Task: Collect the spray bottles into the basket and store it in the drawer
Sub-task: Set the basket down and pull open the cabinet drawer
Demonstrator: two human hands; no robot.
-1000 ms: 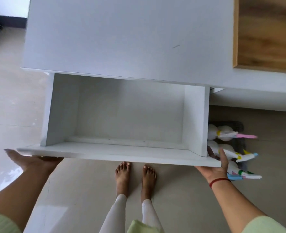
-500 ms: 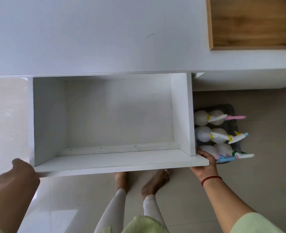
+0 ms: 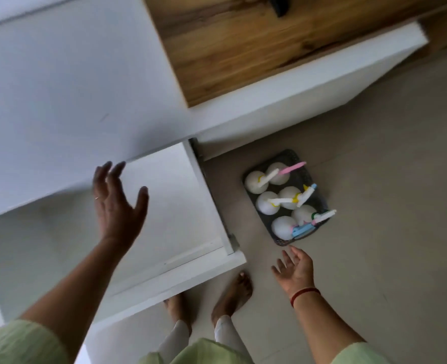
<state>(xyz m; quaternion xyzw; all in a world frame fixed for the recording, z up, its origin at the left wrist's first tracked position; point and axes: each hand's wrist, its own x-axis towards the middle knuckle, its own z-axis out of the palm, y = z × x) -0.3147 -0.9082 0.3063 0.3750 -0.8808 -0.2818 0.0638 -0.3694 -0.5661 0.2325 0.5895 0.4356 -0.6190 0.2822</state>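
Six white spray bottles (image 3: pixel 285 199) standing upright in a dark basket (image 3: pixel 319 198) on the floor (image 3: pixel 387 206), in three pairs, coloured triggers all pointing away toward the right. Collecting judged complete; storing not yet done. Drawer (image 3: pixel 180 274) pulled out and bare inside, just left of the basket, a strip of floor between them. Right hand (image 3: pixel 294 267) spread wide, palm up, holding nothing, low near the floor and just short of the basket's near corner, not touching it. Left hand (image 3: pixel 117 203) also spread wide and holding nothing, hovering above the drawer's inside, well apart from the basket, with the drawer's right wall lying between. Basket therefore ahead of and slightly left of the right hand, and far off to the right of the left hand; right hand plainly the nearer. Long axis of the basket running from near the right hand away toward the white desk (image 3: pixel 59 88) edge, tilted a little, roughly in line with the drawer's right wall. Likely next: a grip on the near short end with the right hand, the far end or the left long side left for the left hand after a reach across the drawer wall. Loaded basket probably top-heavy with tall bottles; a level two-handed lift judged safer than a one-handed drag by the corner. Bare feet (image 3: pixel 233 290) close by the drawer front, clear of the basket.
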